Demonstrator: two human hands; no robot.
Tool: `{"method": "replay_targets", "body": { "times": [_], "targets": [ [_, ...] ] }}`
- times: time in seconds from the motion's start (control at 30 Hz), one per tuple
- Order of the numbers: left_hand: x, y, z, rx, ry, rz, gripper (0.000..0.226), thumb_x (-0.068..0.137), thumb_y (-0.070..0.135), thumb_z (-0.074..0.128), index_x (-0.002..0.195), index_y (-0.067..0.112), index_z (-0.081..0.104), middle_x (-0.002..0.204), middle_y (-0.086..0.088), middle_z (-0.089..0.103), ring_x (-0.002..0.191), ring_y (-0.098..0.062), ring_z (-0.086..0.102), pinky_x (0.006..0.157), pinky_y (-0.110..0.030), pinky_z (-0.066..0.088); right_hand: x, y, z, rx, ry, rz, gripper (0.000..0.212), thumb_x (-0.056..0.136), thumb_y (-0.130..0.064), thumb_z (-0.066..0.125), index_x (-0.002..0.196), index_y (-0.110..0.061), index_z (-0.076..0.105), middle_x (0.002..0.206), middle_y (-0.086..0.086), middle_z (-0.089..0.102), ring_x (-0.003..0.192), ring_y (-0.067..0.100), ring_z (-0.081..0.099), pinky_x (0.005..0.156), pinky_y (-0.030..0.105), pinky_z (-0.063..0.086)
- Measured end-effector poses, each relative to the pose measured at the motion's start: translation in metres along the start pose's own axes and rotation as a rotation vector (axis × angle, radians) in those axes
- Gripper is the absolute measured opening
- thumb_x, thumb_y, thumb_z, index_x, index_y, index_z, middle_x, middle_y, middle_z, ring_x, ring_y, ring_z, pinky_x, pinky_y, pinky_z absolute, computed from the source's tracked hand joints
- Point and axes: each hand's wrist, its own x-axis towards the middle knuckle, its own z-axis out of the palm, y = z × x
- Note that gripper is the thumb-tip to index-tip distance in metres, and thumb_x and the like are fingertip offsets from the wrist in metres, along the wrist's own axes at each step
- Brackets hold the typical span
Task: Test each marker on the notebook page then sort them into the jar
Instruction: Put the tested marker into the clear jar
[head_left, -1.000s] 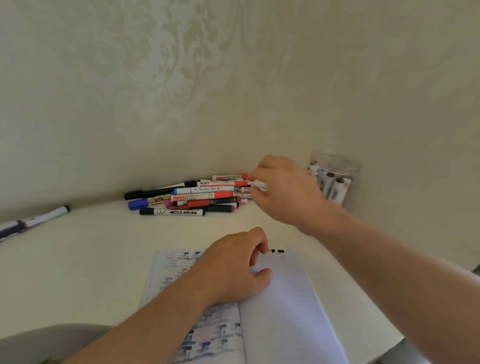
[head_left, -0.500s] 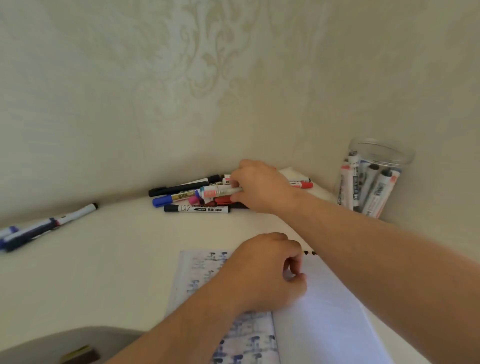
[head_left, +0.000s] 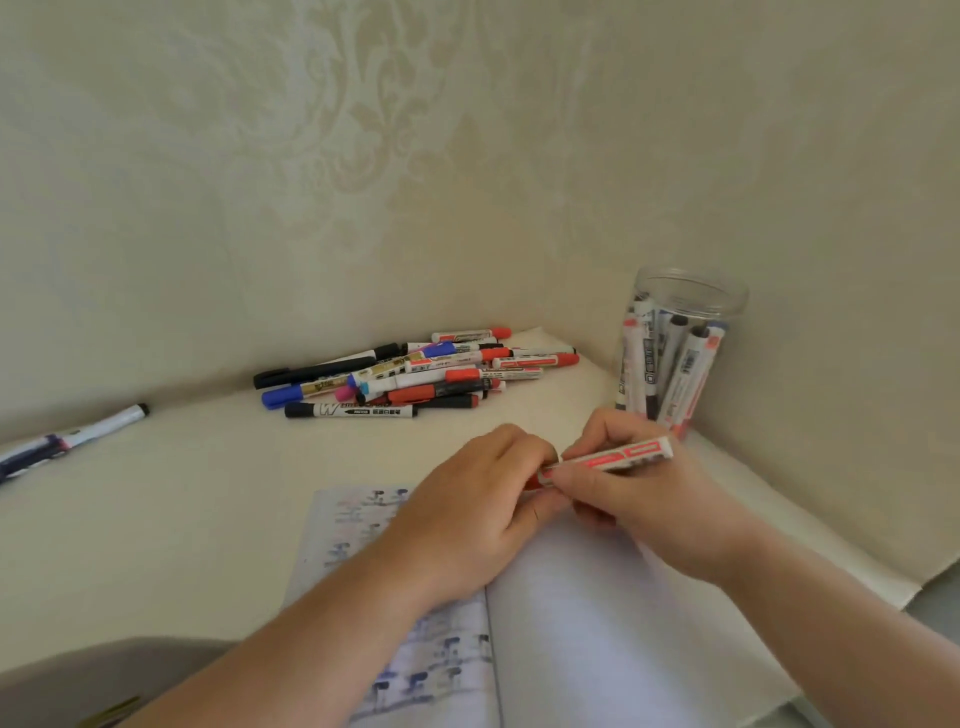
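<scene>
Now a red marker has come off the pile and sits between both hands above the notebook.

Far left of the notebook, stray markers lie apart on the table; behind it the marker pile waits untested. The left hand, which half a second ago rested on the page, has risen to pinch the cap end of the red marker, while the right hand, which was reaching into the pile, is curled shut around the barrel. Uncapping looks imminent, then a test stroke on the page. Behind and right of the notebook, the jar holds sorted markers.
</scene>
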Motion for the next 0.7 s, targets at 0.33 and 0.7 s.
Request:
{"method": "replay_targets", "body": {
  "times": [0.33,0.7],
  "targets": [
    [0.0,0.0,0.001,0.016,-0.128,-0.034,0.033,0.103,0.059,0.025,0.115,0.037,0.048,0.093,0.011,0.066,0.082,-0.01,0.06,0.073,-0.041,0.05,0.0,0.02,0.007,0.22,0.024,0.069,0.033,0.081,-0.03,0.087,0.066,-0.019,0.06,0.059,0.014,0.059,0.052,0.022,0.047,0.046,0.025,0.04],
    [0.004,0.006,0.001,-0.011,-0.171,-0.188,0.047,0.09,0.065,0.057,0.116,0.038,0.029,0.076,0.009,0.054,0.069,-0.008,0.053,0.061,-0.033,0.041,0.0,0.017,-0.013,0.408,0.184,0.036,0.018,0.082,-0.015,0.069,0.067,-0.02,0.06,0.057,0.01,0.047,0.047,0.017,0.04,0.042,0.02,0.024]
  ]
}}
